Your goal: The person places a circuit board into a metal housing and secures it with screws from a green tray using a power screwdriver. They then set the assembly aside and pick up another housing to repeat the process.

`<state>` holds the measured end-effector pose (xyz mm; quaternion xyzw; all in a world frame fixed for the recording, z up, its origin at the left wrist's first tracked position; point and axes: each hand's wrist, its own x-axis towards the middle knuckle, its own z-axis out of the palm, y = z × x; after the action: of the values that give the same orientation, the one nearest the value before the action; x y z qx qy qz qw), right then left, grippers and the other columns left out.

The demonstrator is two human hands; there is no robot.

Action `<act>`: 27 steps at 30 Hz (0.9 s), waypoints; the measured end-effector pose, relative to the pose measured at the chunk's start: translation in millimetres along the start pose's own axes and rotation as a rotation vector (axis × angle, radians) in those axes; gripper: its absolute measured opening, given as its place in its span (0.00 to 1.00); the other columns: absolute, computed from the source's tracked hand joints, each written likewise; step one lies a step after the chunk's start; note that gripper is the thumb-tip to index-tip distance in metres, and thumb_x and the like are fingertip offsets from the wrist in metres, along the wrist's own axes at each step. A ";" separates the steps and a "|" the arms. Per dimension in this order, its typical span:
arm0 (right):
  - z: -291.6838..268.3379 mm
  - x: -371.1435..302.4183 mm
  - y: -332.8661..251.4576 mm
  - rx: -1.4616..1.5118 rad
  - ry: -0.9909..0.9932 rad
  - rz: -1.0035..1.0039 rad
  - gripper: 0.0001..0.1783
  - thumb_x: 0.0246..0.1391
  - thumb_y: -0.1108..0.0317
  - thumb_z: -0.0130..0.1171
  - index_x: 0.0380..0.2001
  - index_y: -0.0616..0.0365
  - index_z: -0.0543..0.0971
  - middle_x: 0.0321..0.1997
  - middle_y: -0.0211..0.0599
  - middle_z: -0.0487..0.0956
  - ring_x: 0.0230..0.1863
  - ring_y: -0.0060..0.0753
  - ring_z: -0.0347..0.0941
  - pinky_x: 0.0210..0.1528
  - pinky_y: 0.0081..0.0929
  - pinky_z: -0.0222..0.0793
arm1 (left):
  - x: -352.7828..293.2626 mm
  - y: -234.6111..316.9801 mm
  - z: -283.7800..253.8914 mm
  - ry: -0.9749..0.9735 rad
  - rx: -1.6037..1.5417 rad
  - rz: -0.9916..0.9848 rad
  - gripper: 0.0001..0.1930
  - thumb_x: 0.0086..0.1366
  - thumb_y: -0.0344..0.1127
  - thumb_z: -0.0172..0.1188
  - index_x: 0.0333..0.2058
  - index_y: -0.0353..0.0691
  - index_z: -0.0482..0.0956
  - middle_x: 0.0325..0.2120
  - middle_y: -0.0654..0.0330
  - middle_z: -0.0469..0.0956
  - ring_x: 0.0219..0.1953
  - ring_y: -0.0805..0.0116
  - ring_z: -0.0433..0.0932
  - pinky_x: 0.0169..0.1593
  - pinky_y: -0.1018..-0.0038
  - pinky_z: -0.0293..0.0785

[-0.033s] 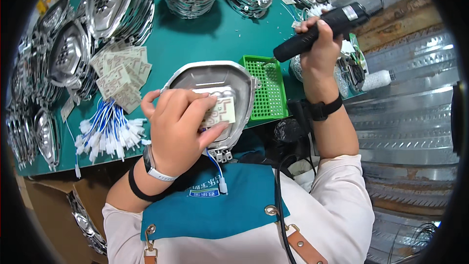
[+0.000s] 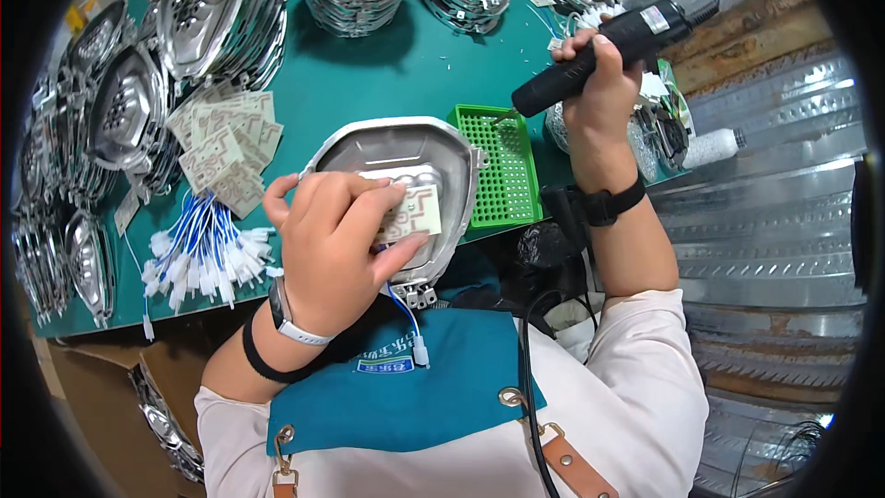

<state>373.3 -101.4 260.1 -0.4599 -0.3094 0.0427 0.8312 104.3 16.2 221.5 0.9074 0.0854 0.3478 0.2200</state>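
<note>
Far left on the worktop [image 2: 373, 74]: stacked metal pans [image 2: 129, 106], blue-and-white plugged wires [image 2: 198, 254] nearer.
Left hand [image 2: 332, 240]: grip narrow, steadying the circuit board [image 2: 421, 212].
Circuit board: inside the shield-shaped pan [image 2: 452, 152]; nothing's visibly shifted, so it stays steadied; long axis hidden.
Shield-shaped pan: long axis near-to-far, hinge lugs [image 2: 419, 297] facing the apron [image 2: 406, 397].
Green perforated tray [image 2: 498, 192]: just right.
Corded screwdriver [image 2: 553, 88]: slanting, nose leftward.
Right hand [image 2: 604, 83]: wrapped around it.
</note>
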 end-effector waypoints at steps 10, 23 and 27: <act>-7.4 3.8 8.3 -0.005 -0.030 -0.038 0.19 0.50 0.75 0.53 0.46 0.66 0.62 0.25 0.40 0.72 0.25 0.32 0.70 0.32 0.32 0.72 | 3.1 0.2 -1.2 -0.056 0.016 0.035 0.22 0.39 0.39 0.71 0.35 0.43 0.77 0.32 0.64 0.74 0.38 0.65 0.70 0.49 0.62 0.53; 6.9 -1.6 7.1 -0.307 -0.061 -0.068 0.17 0.53 0.71 0.58 0.41 0.61 0.63 0.31 0.37 0.73 0.30 0.29 0.72 0.37 0.27 0.71 | 1.7 4.0 2.9 -0.034 0.021 0.022 0.22 0.39 0.38 0.71 0.36 0.44 0.77 0.33 0.65 0.74 0.38 0.66 0.70 0.48 0.63 0.53; 10.8 -11.3 -11.4 -0.316 -0.065 -0.177 0.17 0.54 0.74 0.55 0.45 0.61 0.62 0.32 0.40 0.73 0.33 0.33 0.72 0.41 0.30 0.71 | 0.8 8.1 5.0 0.022 0.057 -0.006 0.21 0.39 0.43 0.70 0.35 0.48 0.78 0.33 0.70 0.73 0.38 0.68 0.70 0.49 0.60 0.51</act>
<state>355.9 -103.9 267.9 -0.5541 -0.3783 -0.0649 0.7387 108.2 7.6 222.4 0.9091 0.1005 0.3545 0.1942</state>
